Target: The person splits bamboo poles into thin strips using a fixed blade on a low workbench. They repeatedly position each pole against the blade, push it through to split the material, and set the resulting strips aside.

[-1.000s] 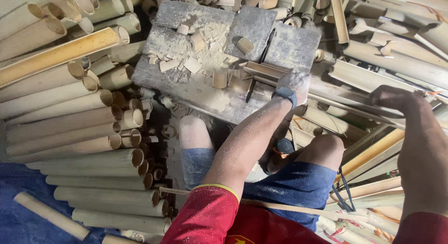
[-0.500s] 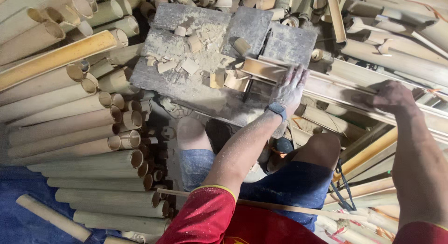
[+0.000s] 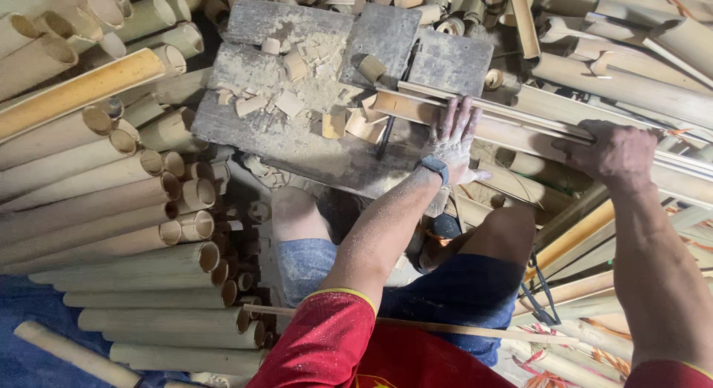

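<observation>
On wooden block (image 3: 312,147): both hands (left (image 3: 451,139), right (image 3: 613,152)) gripping bamboo strips (image 3: 520,121).

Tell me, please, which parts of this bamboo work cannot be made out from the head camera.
- Left hand: its palm presses the split bamboo strip, hiding the strip beneath.
- Right hand: its fingers curl over the strip, so its grip underneath is hidden.
- The strip's far end runs off the right edge.
- Wooden block: its base is hidden by the knees.

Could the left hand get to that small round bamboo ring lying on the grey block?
Probably yes. The left hand rests on the bamboo strips close beside the bamboo ring, and only loose chips lie on the block between.
</observation>
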`<control>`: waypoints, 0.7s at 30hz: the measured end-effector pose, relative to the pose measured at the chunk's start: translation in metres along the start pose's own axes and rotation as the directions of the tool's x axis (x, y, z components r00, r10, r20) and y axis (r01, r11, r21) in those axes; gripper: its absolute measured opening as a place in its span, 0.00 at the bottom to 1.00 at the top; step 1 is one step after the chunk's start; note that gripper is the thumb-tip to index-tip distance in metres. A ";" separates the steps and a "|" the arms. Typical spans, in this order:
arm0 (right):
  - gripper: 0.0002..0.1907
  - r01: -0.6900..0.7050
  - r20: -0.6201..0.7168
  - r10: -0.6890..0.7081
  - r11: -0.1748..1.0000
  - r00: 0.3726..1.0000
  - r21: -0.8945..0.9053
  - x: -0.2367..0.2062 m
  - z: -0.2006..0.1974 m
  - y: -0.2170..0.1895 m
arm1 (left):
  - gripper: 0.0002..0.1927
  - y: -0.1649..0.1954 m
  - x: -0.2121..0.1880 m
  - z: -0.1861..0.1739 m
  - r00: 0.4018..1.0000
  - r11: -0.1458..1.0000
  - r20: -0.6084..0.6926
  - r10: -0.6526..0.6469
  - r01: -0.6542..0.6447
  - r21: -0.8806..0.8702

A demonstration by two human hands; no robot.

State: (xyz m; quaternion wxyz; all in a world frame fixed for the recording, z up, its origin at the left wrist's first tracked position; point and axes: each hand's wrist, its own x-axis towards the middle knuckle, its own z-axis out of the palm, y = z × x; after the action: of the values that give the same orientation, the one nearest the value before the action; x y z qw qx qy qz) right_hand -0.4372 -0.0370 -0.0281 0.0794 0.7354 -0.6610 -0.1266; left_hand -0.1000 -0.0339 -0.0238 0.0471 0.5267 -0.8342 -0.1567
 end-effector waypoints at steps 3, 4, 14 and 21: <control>0.19 0.017 -0.133 0.001 0.990 0.991 0.138 -0.009 0.002 -0.001 | 0.76 -0.001 0.005 0.009 0.999 1.000 0.045 -0.008 0.007 0.013; 0.19 -0.005 -0.109 0.021 0.989 0.994 0.145 -0.011 0.003 -0.002 | 0.76 -0.002 0.007 0.012 1.000 1.000 0.006 0.003 -0.003 0.007; 0.09 0.217 -0.474 -0.114 0.961 0.873 0.169 -0.022 0.004 0.002 | 0.75 -0.001 0.009 0.015 1.000 1.000 0.006 0.008 -0.008 -0.007; 0.21 0.040 -0.084 -0.024 0.980 0.996 0.195 -0.001 -0.023 0.004 | 0.62 0.003 -0.004 0.011 0.945 0.996 -0.324 0.040 -0.064 -0.065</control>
State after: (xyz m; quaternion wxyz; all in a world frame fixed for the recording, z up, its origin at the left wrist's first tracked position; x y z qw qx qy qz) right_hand -0.4346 -0.0377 -0.0046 0.0314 0.7547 -0.6545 -0.0321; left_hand -0.1040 -0.0270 -0.0329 0.2064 0.5208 -0.8225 -0.0986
